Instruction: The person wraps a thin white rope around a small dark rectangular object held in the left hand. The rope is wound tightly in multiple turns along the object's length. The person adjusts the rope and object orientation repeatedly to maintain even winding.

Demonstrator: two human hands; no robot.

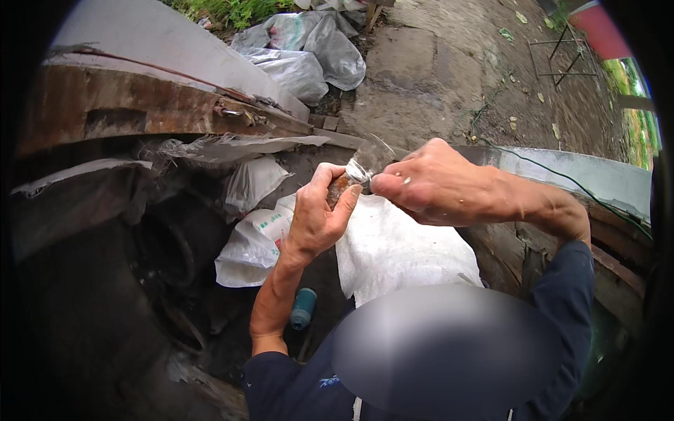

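Observation:
A small clear plastic bag (342, 184) with brownish contents is gripped by my left hand (322, 208), thumb and fingers on either side of it. A white strip (358, 171) goes around the bag's gathered neck, and the loose plastic mouth (376, 152) flares out above it. The fingers of my right hand (439, 184) are curled closed right at the neck and seem to pinch the strip. Motion blur and the hand itself hide the fingertips. Below both hands, a white cloth (405, 247) covers my lap.
White woven sacks (247, 252) and a teal bottle or canister (304, 308) lie at my left. Beyond them is a dark round hollow (168, 242). A wooden beam (174, 113) crosses the upper left. A green cord (568, 179) runs along the right ledge. Grey plastic sheeting (300, 58) lies ahead.

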